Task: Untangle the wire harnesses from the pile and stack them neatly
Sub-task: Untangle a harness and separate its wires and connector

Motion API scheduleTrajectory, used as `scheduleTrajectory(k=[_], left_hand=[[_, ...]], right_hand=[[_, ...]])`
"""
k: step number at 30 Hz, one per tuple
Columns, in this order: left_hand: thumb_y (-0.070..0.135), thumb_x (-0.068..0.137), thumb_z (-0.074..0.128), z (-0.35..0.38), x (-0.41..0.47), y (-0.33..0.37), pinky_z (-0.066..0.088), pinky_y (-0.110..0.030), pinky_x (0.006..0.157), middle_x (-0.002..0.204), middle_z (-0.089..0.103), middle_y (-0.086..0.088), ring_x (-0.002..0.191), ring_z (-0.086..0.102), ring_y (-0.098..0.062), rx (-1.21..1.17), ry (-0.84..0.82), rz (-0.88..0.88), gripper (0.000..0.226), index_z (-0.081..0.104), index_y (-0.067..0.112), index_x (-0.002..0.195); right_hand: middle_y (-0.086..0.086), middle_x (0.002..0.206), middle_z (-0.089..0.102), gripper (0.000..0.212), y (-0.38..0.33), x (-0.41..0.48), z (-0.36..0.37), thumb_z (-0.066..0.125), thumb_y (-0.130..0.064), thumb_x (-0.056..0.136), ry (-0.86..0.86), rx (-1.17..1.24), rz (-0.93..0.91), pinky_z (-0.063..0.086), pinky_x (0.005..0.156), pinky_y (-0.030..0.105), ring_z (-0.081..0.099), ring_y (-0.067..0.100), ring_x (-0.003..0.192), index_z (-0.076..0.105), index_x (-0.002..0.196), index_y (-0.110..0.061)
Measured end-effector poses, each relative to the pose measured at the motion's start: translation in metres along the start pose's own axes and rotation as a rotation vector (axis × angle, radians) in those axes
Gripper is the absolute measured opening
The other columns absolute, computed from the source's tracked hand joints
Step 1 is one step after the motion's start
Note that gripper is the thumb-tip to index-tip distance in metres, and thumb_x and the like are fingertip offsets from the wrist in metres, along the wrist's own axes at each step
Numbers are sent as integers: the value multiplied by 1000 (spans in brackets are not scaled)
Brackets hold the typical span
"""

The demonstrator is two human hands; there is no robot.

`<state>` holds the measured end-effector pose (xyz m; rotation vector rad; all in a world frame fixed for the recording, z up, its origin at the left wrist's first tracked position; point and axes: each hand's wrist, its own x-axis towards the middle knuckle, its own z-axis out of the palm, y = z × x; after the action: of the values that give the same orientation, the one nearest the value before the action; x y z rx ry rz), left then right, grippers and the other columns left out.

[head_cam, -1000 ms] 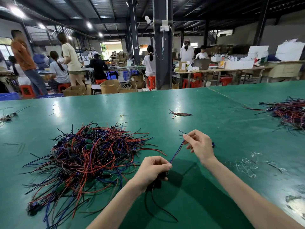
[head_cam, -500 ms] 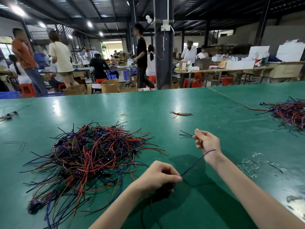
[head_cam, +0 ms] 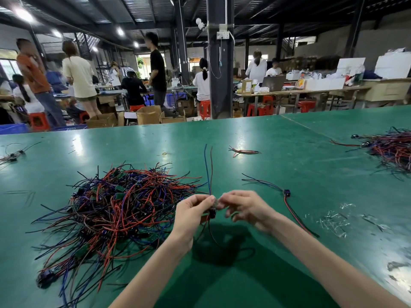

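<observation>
Green tabletop in a busy workshop: the tangled pile sits left, and a freed harness lies well apart on the right, probably starting the stack. The left hand has its fingers pinched on the held harness, whose wires stand upright, likely for straightening. The right hand is blurred, so I cannot tell its grip.

Ceiling lamps light a dark pillar, red stools, cardboard boxes and workbenches.
</observation>
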<state>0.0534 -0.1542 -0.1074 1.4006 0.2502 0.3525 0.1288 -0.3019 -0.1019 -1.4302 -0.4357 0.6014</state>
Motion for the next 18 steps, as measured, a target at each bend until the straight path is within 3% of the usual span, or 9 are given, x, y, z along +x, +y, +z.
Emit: scheduleTrajectory(k=[2,6,10,15,18], left_hand=[[8,82,70,-2,1,0,54,-21,60,69,70,-3,60,63,-10,-16,41,26,4,70,5,79],[13,79,73,-9,5,2,50,-16,61,71,70,0,64,63,-8,-43,114,47,6,71,8,82],[14,80,72,-9,7,3,48,-32,75,77,70,-3,73,60,-16,-106,114,-10,5,71,11,84],[13,80,71,-9,7,6,46,-18,52,69,69,-1,55,58,-6,-194,111,-32,3,69,12,79],[12,80,71,-9,7,6,44,-21,53,70,68,-1,62,53,-11,-242,104,-52,5,69,13,76]], right_hand=[[6,86,71,24,6,-4,19,69,-25,74,-111,-5,25,44,48,19,58,12,54,69,92,-9],[3,85,72,15,13,-7,30,63,-15,85,-103,36,12,44,46,17,58,9,51,67,96,-6],[3,78,71,13,16,-10,32,65,-15,80,-113,68,10,43,43,17,56,8,48,67,88,-6],[8,70,68,17,18,-12,43,67,-11,73,-161,186,58,42,38,18,53,9,43,65,88,-2],[9,68,65,12,21,-13,50,66,-9,73,-170,240,56,40,35,18,52,10,41,60,82,-3]])
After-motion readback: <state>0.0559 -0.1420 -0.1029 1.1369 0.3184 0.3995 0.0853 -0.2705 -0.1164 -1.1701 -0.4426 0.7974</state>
